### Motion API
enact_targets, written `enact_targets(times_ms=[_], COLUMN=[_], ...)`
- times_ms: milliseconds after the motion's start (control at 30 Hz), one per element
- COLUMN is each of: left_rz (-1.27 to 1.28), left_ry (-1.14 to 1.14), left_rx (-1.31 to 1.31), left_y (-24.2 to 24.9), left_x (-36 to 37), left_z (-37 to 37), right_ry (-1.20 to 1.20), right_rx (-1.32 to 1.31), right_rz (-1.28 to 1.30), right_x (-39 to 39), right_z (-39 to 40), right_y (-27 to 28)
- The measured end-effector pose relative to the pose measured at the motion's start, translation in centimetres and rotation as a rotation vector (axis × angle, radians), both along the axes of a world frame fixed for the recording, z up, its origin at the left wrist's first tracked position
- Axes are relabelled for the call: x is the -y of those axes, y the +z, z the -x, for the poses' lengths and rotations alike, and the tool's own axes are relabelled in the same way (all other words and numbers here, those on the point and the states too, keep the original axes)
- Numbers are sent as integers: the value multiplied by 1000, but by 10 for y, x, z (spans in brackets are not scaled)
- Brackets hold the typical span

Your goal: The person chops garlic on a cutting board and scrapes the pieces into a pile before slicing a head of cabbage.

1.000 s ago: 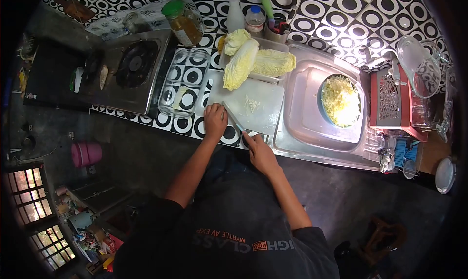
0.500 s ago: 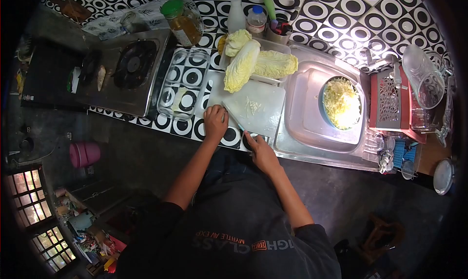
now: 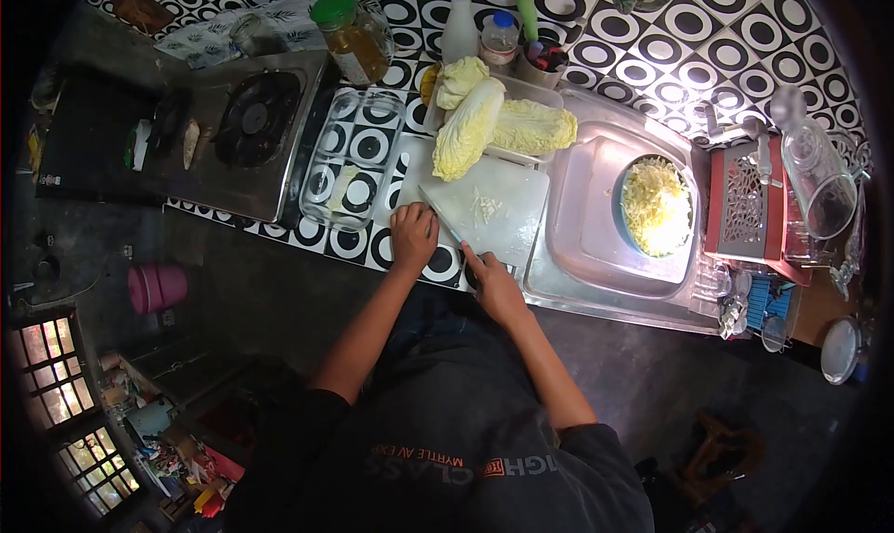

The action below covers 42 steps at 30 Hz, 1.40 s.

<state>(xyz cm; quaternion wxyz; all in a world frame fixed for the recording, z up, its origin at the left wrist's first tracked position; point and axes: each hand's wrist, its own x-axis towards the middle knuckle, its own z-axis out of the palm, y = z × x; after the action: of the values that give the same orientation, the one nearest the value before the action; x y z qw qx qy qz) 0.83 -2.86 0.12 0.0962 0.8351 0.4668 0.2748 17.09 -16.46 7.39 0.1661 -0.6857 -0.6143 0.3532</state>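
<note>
My right hand (image 3: 494,282) is wrapped round the handle of a knife (image 3: 443,218), whose blade points up and left over the white cutting board (image 3: 517,193). Beside the blade tip, my left hand (image 3: 413,235) rests at the board's lower left edge with its fingers curled together; what they hold, if anything, is hidden. Small pale slivers (image 3: 485,205) lie on the board. Above it, napa cabbages (image 3: 468,128) rest in and against a clear tray. A glass dish (image 3: 349,165) with a few pale pieces stands to the left.
A bowl of shredded cabbage (image 3: 656,207) sits in the steel sink (image 3: 582,230). At the left is a gas stove (image 3: 209,175). Behind stand a green-lidded jar (image 3: 352,44) and bottles (image 3: 498,40). A red dish rack (image 3: 745,198) is at the right.
The view has shifted slightly. Both hands and the knife remain in nearly the same place on the board, with the knife still in my right hand.
</note>
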Motion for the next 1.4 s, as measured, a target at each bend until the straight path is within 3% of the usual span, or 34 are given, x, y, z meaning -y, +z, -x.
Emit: enact_targets(times_ms=[1400], left_rz=[73], left_ry=[-34], left_rx=[-47], left_y=[9], left_x=[-2], left_z=[4], right_ry=[35], right_rx=[83], right_rz=[-86], right_x=[-53], right_z=[23], right_y=[-41])
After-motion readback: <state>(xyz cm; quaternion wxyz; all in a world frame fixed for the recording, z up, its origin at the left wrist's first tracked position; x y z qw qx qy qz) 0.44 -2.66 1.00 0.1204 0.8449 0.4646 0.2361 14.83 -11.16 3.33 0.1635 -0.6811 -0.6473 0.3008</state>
